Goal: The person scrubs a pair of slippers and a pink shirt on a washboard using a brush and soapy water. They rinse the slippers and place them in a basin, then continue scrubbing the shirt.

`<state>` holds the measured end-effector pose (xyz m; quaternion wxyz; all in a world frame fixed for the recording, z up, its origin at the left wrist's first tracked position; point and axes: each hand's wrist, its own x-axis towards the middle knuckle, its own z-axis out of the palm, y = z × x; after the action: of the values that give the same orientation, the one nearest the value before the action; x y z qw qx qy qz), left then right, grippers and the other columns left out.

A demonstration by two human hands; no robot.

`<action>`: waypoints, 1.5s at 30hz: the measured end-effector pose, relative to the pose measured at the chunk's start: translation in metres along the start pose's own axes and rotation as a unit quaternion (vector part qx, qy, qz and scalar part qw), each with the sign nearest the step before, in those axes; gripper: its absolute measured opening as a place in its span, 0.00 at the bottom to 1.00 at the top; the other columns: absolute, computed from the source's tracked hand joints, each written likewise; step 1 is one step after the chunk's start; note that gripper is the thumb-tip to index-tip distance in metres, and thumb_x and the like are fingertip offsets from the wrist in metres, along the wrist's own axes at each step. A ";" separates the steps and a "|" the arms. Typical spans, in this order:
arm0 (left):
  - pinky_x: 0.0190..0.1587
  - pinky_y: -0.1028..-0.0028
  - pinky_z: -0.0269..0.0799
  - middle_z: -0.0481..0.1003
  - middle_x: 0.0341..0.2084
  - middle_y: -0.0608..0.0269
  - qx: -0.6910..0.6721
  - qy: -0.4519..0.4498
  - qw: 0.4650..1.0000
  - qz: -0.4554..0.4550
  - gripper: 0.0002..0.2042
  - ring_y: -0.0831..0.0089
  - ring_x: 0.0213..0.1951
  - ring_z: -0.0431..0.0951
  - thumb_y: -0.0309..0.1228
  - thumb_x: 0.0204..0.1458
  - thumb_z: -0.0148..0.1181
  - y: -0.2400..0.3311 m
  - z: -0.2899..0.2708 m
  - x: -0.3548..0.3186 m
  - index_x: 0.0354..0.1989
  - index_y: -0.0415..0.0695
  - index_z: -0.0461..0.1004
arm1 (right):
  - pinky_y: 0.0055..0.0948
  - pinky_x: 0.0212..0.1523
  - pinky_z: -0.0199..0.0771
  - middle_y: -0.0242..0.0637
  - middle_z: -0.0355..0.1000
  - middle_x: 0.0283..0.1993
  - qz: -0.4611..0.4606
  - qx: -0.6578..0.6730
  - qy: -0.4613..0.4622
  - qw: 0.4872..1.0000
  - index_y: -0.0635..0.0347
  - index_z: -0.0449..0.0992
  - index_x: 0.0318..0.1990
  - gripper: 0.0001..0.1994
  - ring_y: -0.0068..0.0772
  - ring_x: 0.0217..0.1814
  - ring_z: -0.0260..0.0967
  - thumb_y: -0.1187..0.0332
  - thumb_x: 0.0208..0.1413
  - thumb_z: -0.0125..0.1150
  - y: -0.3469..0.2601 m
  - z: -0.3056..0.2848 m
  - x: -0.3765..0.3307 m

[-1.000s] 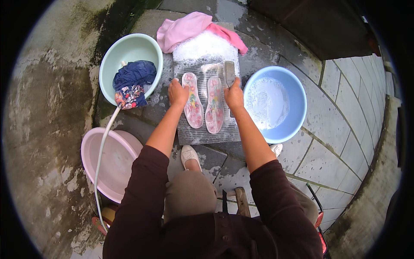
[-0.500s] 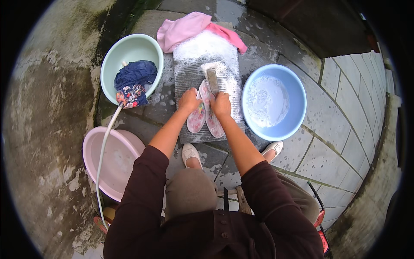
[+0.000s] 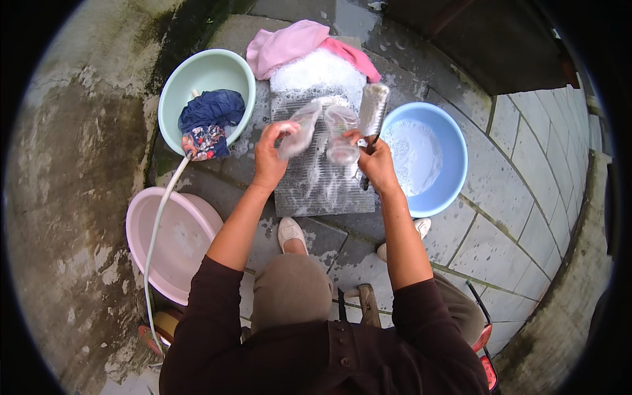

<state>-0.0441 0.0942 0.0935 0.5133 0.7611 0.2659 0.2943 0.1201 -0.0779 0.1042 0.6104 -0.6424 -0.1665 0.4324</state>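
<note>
Over a ribbed grey washing slab, my left hand grips a pale insole by its edge. The other insole is in my right hand, pinched near its lower end. That same hand also grips a scrubbing brush, tilted up beside the insole, with its dark handle under the palm. Both insoles are smeared by motion and show a whitish face. White suds cover the slab's far end.
Pink cloth lies beyond the suds. A blue basin of soapy water stands right of the slab. At left are a green basin with dark-blue cloth, a pink basin and a white hose.
Both insoles have been lifted off the slab and turned from their floral face to a whitish one. My hands have moved apart, and the brush has swung right with my right hand.
</note>
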 end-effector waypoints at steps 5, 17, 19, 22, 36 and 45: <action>0.63 0.62 0.61 0.71 0.51 0.58 0.212 -0.193 0.958 0.033 0.18 0.59 0.60 0.65 0.13 0.44 0.52 -0.069 0.004 -0.077 0.43 0.42 0.74 | 0.24 0.28 0.65 0.34 0.78 0.40 0.147 -0.224 -0.074 0.960 0.56 0.77 0.45 0.11 0.16 0.26 0.64 0.79 0.57 0.54 0.084 -0.007 -0.035; 0.69 0.52 0.41 0.56 0.66 0.63 0.370 -0.364 0.854 0.037 0.33 0.62 0.70 0.46 0.48 0.48 0.64 -0.053 0.056 -0.110 0.61 0.46 0.65 | 0.48 0.39 0.74 0.54 0.74 0.35 0.085 -0.567 -0.049 0.818 0.28 0.53 0.69 0.28 0.54 0.38 0.76 0.67 0.63 0.44 0.094 0.001 -0.106; 0.70 0.51 0.38 0.52 0.68 0.64 0.385 -0.371 0.843 0.053 0.35 0.62 0.71 0.43 0.49 0.48 0.63 -0.060 0.055 -0.117 0.63 0.47 0.62 | 0.49 0.37 0.75 0.56 0.74 0.34 0.095 -0.606 -0.074 0.786 0.27 0.52 0.69 0.30 0.56 0.37 0.76 0.69 0.61 0.44 0.094 0.005 -0.096; 0.70 0.51 0.34 0.50 0.69 0.64 0.373 -0.378 0.846 0.049 0.38 0.62 0.72 0.40 0.52 0.48 0.62 -0.062 0.058 -0.116 0.66 0.48 0.58 | 0.48 0.36 0.75 0.55 0.74 0.34 0.052 -0.616 -0.056 0.784 0.29 0.52 0.69 0.31 0.55 0.36 0.76 0.70 0.59 0.44 0.086 0.010 -0.021; 0.70 0.49 0.27 0.51 0.67 0.62 0.422 -0.385 0.818 0.068 0.35 0.63 0.72 0.37 0.58 0.56 0.46 -0.068 0.070 -0.120 0.65 0.46 0.59 | 0.51 0.33 0.74 0.56 0.75 0.29 0.054 -0.577 -0.031 0.814 0.32 0.49 0.70 0.28 0.56 0.30 0.75 0.62 0.63 0.43 0.092 0.000 0.006; 0.70 0.49 0.23 0.49 0.69 0.63 0.438 -0.388 0.809 0.051 0.34 0.63 0.72 0.35 0.58 0.58 0.41 -0.073 0.058 -0.125 0.67 0.47 0.57 | 0.52 0.33 0.72 0.55 0.75 0.28 0.089 -0.536 -0.063 0.837 0.32 0.50 0.70 0.27 0.57 0.30 0.75 0.63 0.64 0.43 0.115 0.008 -0.075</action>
<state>-0.0956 -0.0062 -0.0147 0.1698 0.9687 0.1060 -0.1469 0.0357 -0.1514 0.0247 0.1174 -0.8525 -0.3524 0.3679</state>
